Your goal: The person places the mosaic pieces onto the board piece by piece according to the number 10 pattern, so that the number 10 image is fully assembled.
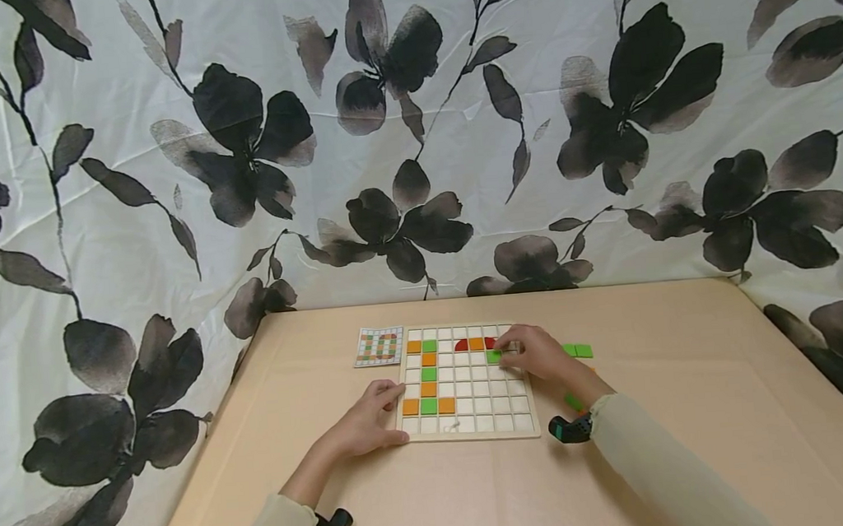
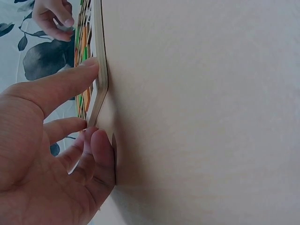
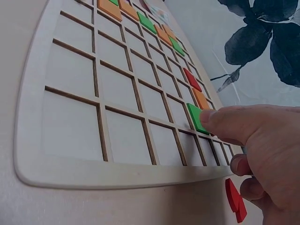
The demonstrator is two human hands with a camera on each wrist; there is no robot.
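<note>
A pale grid board [image 1: 480,437] lies on the table, with orange, green and red tiles in some cells. At its near left corner my left hand [image 1: 370,420] grips the edge; in the left wrist view the thumb lies against the rim [image 2: 101,77]. Over the upper right cells, my right hand [image 1: 536,353] pinches at a green square tile [image 3: 196,117], thumb tip on its face. That tile sits in line with its cell, below a rounded red tile [image 1: 490,342] partly covered by the index finger. An orange tile [image 1: 476,344] lies left of this red one.
A small card with a coloured grid pattern [image 1: 379,346] lies at the board's upper left. Loose green tiles [image 1: 577,351] are on the table right of the board. Red pieces [image 3: 234,201] lie beneath the right hand. Floral fabric [image 1: 396,133] hangs behind the table.
</note>
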